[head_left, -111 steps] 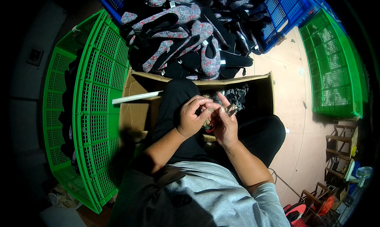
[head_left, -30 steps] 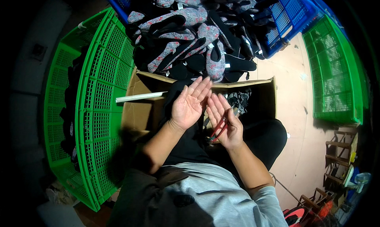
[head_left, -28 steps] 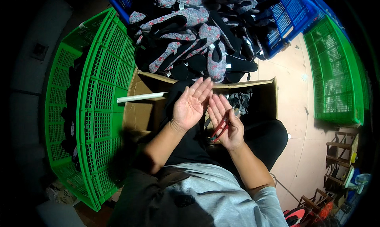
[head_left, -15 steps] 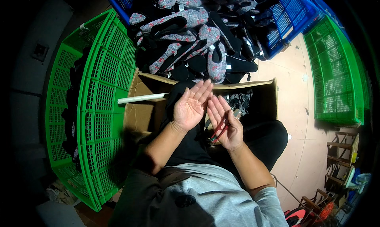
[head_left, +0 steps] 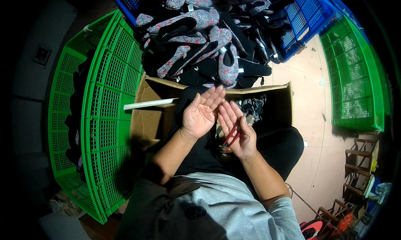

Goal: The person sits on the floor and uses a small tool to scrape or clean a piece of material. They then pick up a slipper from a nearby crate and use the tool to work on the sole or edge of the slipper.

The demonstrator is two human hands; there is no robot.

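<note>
My left hand [head_left: 197, 116] is palm up with its fingers stretched out and nothing in it. Beside it, my right hand [head_left: 238, 129] also faces up, fingers extended, its fingertips close to the left hand's fingers. Across the right palm lies a slim tool with two red arms and a dark end, apparently snips [head_left: 232, 141], held near the thumb. Both hands are over my lap and an open cardboard box [head_left: 279, 89]. Grey and black fabric scraps [head_left: 255, 107] show in the box behind the right hand.
A heap of floral and black slip-on shoes [head_left: 227, 70] fills a blue crate [head_left: 298, 37] in front. Green crates [head_left: 110, 106] stand at left, and another green crate [head_left: 355, 79] at right. A pale rod [head_left: 150, 104] lies across the box's left part. A wooden rack [head_left: 359, 164] is at lower right.
My left fingertips have shifted very slightly. The right hand and the tool stay nearly in place.
</note>
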